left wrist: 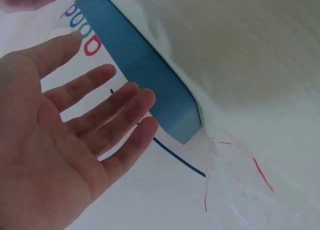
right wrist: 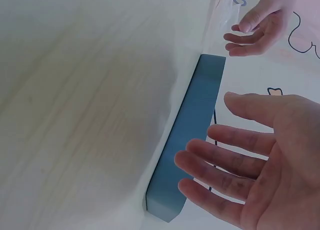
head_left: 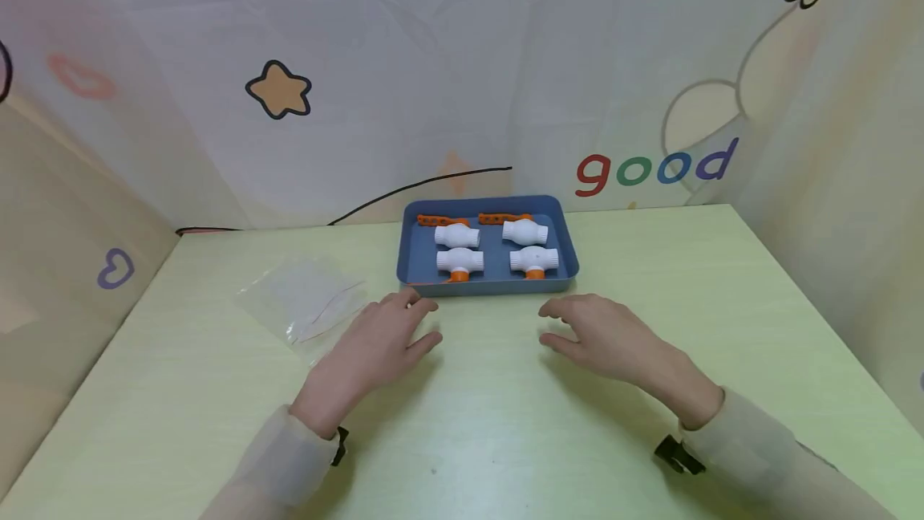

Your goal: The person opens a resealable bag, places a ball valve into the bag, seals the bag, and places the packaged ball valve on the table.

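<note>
A blue tray (head_left: 494, 289) stands at the back of the table, holding several white ball valves (head_left: 459, 261) with orange handles (head_left: 442, 221). In front of its left corner hovers my left hand (head_left: 382, 335), fingers relaxed and nothing in them. My right hand (head_left: 602, 335) is held before the tray's right corner, likewise without anything in its grasp. Both wrist views show loosely spread fingers, with the tray's outer wall (left wrist: 145, 65) beyond them. From the wrists the tray's contents are hidden.
A clear plastic bag (head_left: 306, 303) with a red line along it lies flat to the left, partly behind my left hand. The pale table (head_left: 491, 432) reaches back to a printed curtain (head_left: 433, 62), which also hangs along both sides.
</note>
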The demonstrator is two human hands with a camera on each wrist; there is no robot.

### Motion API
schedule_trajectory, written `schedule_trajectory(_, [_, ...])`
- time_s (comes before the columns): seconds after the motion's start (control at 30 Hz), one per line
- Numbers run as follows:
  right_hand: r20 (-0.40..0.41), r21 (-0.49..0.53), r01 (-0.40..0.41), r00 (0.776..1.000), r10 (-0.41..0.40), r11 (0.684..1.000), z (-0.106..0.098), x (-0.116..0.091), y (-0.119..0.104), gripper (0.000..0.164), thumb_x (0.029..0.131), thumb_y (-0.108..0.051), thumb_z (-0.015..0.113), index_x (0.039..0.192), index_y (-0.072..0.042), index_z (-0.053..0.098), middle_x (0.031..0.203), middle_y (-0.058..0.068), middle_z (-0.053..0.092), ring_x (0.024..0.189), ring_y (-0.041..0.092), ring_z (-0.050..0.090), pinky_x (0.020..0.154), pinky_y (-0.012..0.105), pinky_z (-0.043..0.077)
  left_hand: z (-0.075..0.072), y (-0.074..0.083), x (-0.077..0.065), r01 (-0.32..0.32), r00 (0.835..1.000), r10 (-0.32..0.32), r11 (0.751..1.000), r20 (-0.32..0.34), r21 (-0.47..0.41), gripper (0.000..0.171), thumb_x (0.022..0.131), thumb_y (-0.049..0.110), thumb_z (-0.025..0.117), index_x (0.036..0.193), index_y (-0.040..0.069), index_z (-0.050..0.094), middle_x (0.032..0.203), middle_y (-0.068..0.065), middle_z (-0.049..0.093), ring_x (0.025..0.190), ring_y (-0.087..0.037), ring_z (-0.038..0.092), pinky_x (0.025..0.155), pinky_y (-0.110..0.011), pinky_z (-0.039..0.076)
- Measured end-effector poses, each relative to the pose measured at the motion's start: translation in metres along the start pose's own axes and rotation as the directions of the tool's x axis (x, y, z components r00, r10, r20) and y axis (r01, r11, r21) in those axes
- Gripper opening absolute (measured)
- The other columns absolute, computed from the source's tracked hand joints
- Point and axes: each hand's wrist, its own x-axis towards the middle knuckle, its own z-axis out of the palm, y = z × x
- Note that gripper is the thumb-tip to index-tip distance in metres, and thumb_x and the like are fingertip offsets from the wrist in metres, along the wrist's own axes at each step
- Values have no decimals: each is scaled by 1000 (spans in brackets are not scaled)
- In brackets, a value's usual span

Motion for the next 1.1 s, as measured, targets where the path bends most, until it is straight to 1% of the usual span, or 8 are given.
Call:
schedule_trajectory(0.07, [12, 2, -1, 1000, 0, 1000, 0, 0, 1, 32, 95, -21, 76, 120, -3, 72, 114, 10, 73, 102, 28, 69, 87, 46, 58, -1, -2, 0, -10, 999, 10, 1000, -31, -16, 40, 100, 33, 69, 128, 4, 68, 118, -12, 63, 99, -30, 66, 84, -46, 55])
schedule_trajectory(0.23, [25, -5, -9, 1000, 9, 1000, 1, 0, 2, 31, 95, -22, 76, 120, -3, 72, 112, 8, 73, 102, 28, 69, 88, 47, 57, -2, -8, 0, -37, 994, 30, 997, -109, -63, 37, 99, 26, 71, 127, 2, 67, 118, -12, 63, 102, -29, 65, 86, -44, 55])
schedule_trajectory(0.4, [20, -13, -12, 1000, 12, 1000, 0, 0, 3, 31, 95, -22, 75, 120, -3, 72, 113, 9, 73, 103, 28, 69, 88, 47, 57, -6, -15, 0, -42, 985, 31, 997, -170, -64, 33, 97, 22, 74, 124, 3, 69, 114, -11, 64, 97, -27, 64, 82, -42, 55])
schedule_trajectory(0.53, [17, -17, -1, 1000, 1, 1000, -1, 0, 3, 31, 96, -22, 75, 120, -3, 72, 113, 9, 73, 103, 28, 69, 88, 47, 57, -8, -22, -3, -44, 979, 33, 998, -199, -53, 32, 96, 20, 74, 121, 1, 70, 112, -12, 65, 98, -29, 64, 83, -44, 55])
schedule_trajectory(0.83, [20, -18, 3, 1000, -3, 1000, 0, 0, 3, 31, 96, -22, 75, 120, -2, 72, 113, 9, 73, 103, 29, 69, 88, 47, 57, -17, -40, -9, -3, 974, -14, 997, -226, -78, 28, 97, 17, 72, 120, 0, 69, 114, -14, 65, 104, -33, 63, 88, -48, 54])
schedule_trajectory(0.97, [21, -19, 1, 1000, 0, 1000, -1, 0, 4, 31, 96, -22, 75, 120, -2, 72, 113, 9, 73, 103, 28, 69, 88, 47, 57, -20, -49, -11, 28, 969, -47, 996, -245, -79, 33, 98, 17, 71, 126, 0, 65, 119, -17, 62, 111, -37, 60, 90, -52, 52])
schedule_trajectory(1.1, [24, -17, -5, 1000, 5, 1000, -1, 0, 4, 31, 96, -22, 75, 120, -3, 72, 113, 9, 73, 103, 29, 69, 88, 47, 57, -22, -57, -15, 82, 963, -103, 992, -250, -92, 40, 100, 21, 68, 132, -1, 59, 126, -20, 58, 117, -42, 55, 93, -58, 48])
